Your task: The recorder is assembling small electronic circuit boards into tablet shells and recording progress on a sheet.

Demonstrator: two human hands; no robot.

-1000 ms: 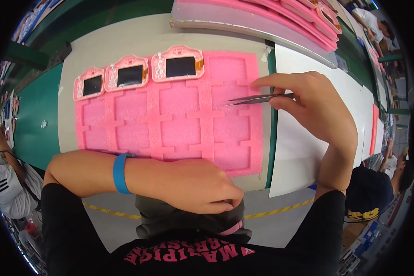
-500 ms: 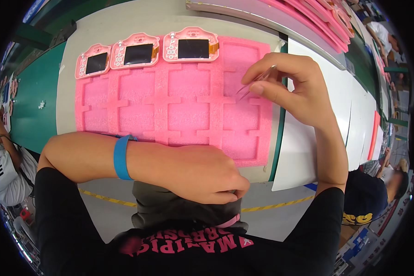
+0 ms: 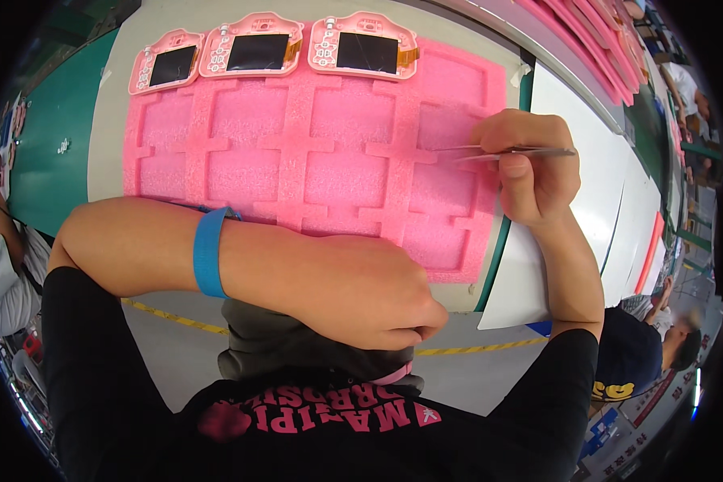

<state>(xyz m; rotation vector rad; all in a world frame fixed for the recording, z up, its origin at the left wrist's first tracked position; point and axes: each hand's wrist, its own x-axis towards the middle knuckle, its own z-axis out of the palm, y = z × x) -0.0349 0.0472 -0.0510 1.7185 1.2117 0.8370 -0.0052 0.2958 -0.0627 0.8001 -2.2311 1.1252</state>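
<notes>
My right hand (image 3: 545, 173) pinches a pair of metal tweezers (image 3: 556, 151) between thumb and fingers. The tweezers' tips point left, over the right part of a pink foam tray (image 3: 293, 153) with rectangular recesses. My left forearm, wearing a blue wristband (image 3: 208, 253), crosses the near edge of that tray. At its end, my left hand (image 3: 406, 309) is closed with curled fingers, and whatever may be inside is hidden. Three pink camera-shaped housings (image 3: 163, 60), each with a dark screen and white buttons, lie in a row along the tray's far edge.
White sheets (image 3: 574, 209) lie right of the tray, with a red strip (image 3: 649, 253) beyond. Stacked pink trays (image 3: 578, 40) stand at the far right. A green mat (image 3: 48, 153) carries a small white piece (image 3: 63, 146) at left. Other people sit on both sides.
The tweezers have turned from slanting downward to nearly level, and my right hand has rotated with them. The tray and housings appear higher in view. My left hand stays closed.
</notes>
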